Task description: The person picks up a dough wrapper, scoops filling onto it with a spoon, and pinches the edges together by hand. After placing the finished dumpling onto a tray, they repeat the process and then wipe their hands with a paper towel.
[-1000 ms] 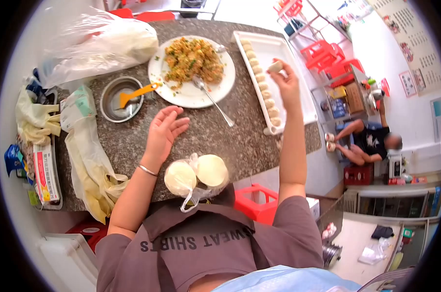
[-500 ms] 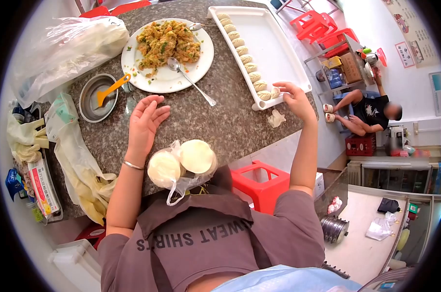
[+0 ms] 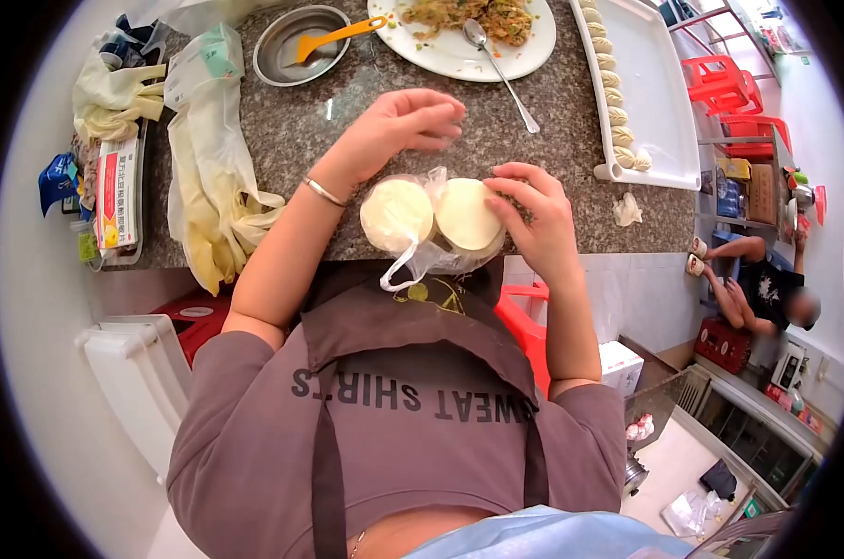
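My right hand (image 3: 532,216) touches the right-hand stack of round, pale dough wrappers (image 3: 468,215) with its fingertips, fingers apart. A second stack (image 3: 397,214) lies beside it, both in a clear plastic bag (image 3: 431,258) at the table edge. My left hand (image 3: 408,128), with a bracelet at its wrist, hovers above the left stack, holding nothing, its fingers loosely extended. Beyond my hands is a white plate (image 3: 412,48) of chopped filling (image 3: 496,20) with a metal spoon (image 3: 501,70) on it. Pleated dumplings (image 3: 612,97) line the left side of a white tray (image 3: 659,112).
A metal bowl (image 3: 282,67) with an orange spatula (image 3: 333,39) stands at the back left. Plastic gloves and bags (image 3: 212,177) lie left, near a box (image 3: 117,200). A dough scrap (image 3: 627,211) is below the tray. Another person (image 3: 767,293) sits far right.
My right hand has left the dumpling at the tray's corner and come to the right-hand wrapper stack. My left hand stays raised near the stacks. The camera view has shifted downward and left.
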The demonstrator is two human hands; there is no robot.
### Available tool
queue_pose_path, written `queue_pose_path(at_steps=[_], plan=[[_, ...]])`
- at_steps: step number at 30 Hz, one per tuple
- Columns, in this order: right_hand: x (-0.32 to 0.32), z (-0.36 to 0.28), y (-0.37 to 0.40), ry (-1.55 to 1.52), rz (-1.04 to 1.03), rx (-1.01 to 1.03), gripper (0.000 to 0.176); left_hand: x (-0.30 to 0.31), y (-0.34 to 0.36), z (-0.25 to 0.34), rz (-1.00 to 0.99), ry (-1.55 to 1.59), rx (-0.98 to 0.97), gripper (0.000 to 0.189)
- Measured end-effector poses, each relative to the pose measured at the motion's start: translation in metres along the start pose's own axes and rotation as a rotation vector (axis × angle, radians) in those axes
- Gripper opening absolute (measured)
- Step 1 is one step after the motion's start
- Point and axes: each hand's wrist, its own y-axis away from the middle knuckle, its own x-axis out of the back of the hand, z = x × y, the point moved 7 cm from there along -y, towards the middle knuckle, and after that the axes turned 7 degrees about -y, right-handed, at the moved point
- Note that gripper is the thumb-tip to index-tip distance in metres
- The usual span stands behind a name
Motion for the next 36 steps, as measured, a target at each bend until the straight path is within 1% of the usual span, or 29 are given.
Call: queue_pose_path(at_steps=[2, 3, 5, 6, 7, 9, 10, 11, 12, 13, 14, 15, 16, 17, 18, 19, 20, 21, 23, 25, 26, 28, 29, 31, 32, 33, 34, 35, 36], plan=[[0.001, -0.001, 0.003, 0.047, 0.115, 0.011, 0.016, -0.017, 0.009, 0.011, -0.169, -0.202, 0.052, 0.028], [-0.001, -0.002, 0.003, 0.05, 0.113, 0.016, 0.016, -0.019, 0.012, 0.014, -0.166, -0.2, 0.046, 0.028], [0.004, -0.011, 0.006, 0.124, 0.208, 0.088, 0.011, -0.031, 0.021, 0.014, -0.327, -0.466, 0.026, 0.029], [0.003, -0.013, 0.006, 0.128, 0.205, 0.094, 0.011, -0.038, 0.026, 0.018, -0.373, -0.473, -0.046, 0.033], [0.003, -0.016, 0.006, 0.108, 0.199, 0.098, 0.01, -0.044, 0.031, 0.029, -0.405, -0.725, -0.173, 0.037], [0.004, -0.028, 0.003, 0.093, 0.189, 0.122, 0.01, -0.055, 0.039, 0.038, -0.414, -0.813, -0.362, 0.038], [0.005, -0.042, 0.0, -0.029, 0.149, 0.145, 0.009, -0.06, 0.042, 0.05, -0.369, -0.837, -0.563, 0.031], [0.006, -0.051, -0.004, -0.151, 0.107, 0.163, 0.009, -0.061, 0.044, 0.054, -0.358, -0.841, -0.572, 0.031], [0.009, -0.053, -0.009, -0.198, 0.046, 0.161, 0.011, -0.062, 0.042, 0.054, -0.406, -0.76, -0.426, 0.027], [0.016, -0.049, -0.014, -0.191, 0.044, 0.172, 0.011, -0.063, 0.042, 0.052, -0.454, -0.676, -0.282, 0.024], [0.017, -0.041, -0.022, -0.328, -0.037, 0.139, 0.013, -0.064, 0.044, 0.059, -0.417, -0.692, -0.341, 0.018], [0.018, -0.034, -0.029, -0.465, -0.121, 0.106, 0.014, -0.064, 0.043, 0.061, -0.407, -0.697, -0.353, 0.018], [0.02, -0.018, -0.031, -0.465, -0.084, 0.021, 0.016, -0.062, 0.042, 0.058, -0.388, -0.714, -0.328, 0.018], [0.015, -0.012, -0.031, -0.462, -0.093, 0.035, 0.016, -0.06, 0.041, 0.056, -0.368, -0.731, -0.303, 0.017], [0.013, 0.0, -0.029, -0.469, -0.045, -0.04, 0.015, -0.06, 0.042, 0.055, -0.331, -0.802, -0.305, 0.016], [0.013, 0.009, -0.026, -0.475, 0.005, -0.117, 0.015, -0.059, 0.043, 0.055, -0.32, -0.805, -0.313, 0.016], [0.007, 0.012, -0.018, -0.495, -0.088, -0.218, 0.015, -0.059, 0.044, 0.052, -0.324, -0.85, -0.346, 0.016], [0.002, 0.016, -0.012, -0.492, -0.095, -0.215, 0.015, -0.06, 0.046, 0.051, -0.33, -0.893, -0.376, 0.017], [-0.007, 0.009, -0.002, -0.28, -0.103, 0.069, 0.016, -0.06, 0.048, 0.051, -0.345, -0.909, -0.355, 0.016], [-0.005, 0.005, 0.005, -0.264, -0.121, 0.048, 0.017, -0.069, 0.054, 0.058, -0.443, -0.828, -0.457, 0.012], [-0.004, 0.005, 0.006, -0.271, -0.135, 0.047, 0.017, -0.072, 0.057, 0.063, -0.452, -0.826, -0.459, 0.012], [-0.002, 0.007, 0.008, -0.285, -0.155, 0.014, 0.018, -0.072, 0.059, 0.079, -0.418, -0.533, -0.43, 0.009], [-0.001, 0.007, 0.004, -0.28, -0.143, 0.01, 0.018, -0.073, 0.059, 0.077, -0.431, -0.534, -0.433, 0.009], [0.008, 0.011, -0.013, -0.339, 0.001, -0.027, 0.019, -0.052, 0.046, 0.063, -0.215, -0.081, -0.174, 0.013], [0.019, 0.014, -0.026, -0.238, 0.149, 0.027, 0.024, -0.043, 0.041, 0.057, -0.178, -0.064, -0.142, 0.022], [0.029, 0.017, -0.04, -0.118, 0.286, 0.033, 0.031, -0.043, 0.037, 0.054, -0.186, -0.067, -0.145, 0.022], [0.031, 0.021, -0.055, -0.023, 0.339, -0.006, 0.04, -0.033, 0.033, 0.051, -0.065, 0.06, -0.118, 0.024], [0.031, 0.027, -0.066, -0.024, 0.346, -0.005, 0.04, -0.022, 0.031, 0.046, 0.057, 0.185, -0.09, 0.027], [0.023, 0.046, -0.078, 0.028, 0.251, -0.172, 0.042, -0.016, 0.029, 0.042, 0.064, 0.251, -0.08, 0.03]])
